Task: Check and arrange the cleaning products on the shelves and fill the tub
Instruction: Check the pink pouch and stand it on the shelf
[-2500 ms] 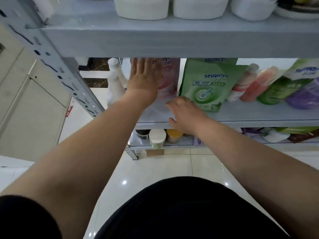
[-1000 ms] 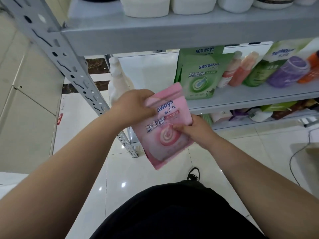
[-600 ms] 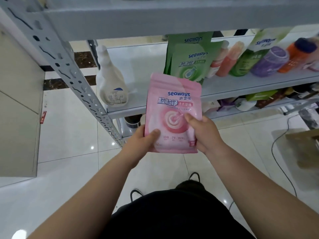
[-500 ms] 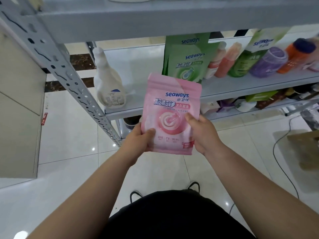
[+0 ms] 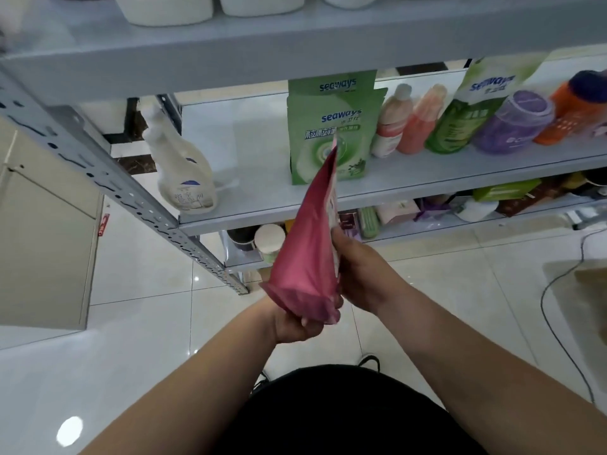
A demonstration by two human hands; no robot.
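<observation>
I hold a pink Seaways pouch (image 5: pixel 312 247) in front of the grey shelf (image 5: pixel 410 188), turned so its side edge and plain back face me. My left hand (image 5: pixel 295 318) grips its bottom from below. My right hand (image 5: pixel 364 274) holds its right edge, thumb on the printed face. On the shelf behind stand two green Seaways pouches (image 5: pixel 331 126), and a white spray bottle (image 5: pixel 182 172) stands at the left end.
Right of the green pouches stand peach bottles (image 5: pixel 407 121), a green refill bag (image 5: pixel 473 106), a purple pouch (image 5: pixel 515 121) and an orange bottle (image 5: pixel 578 106). White tubs (image 5: pixel 164 8) sit on the top shelf. Jars and boxes fill the lowest shelf. A cable (image 5: pixel 551 310) trails over the tiled floor.
The pink pouch was taken off the shelf with both hands and held face-on. It has now been turned, showing its side and back, and my left hand has shifted under its bottom.
</observation>
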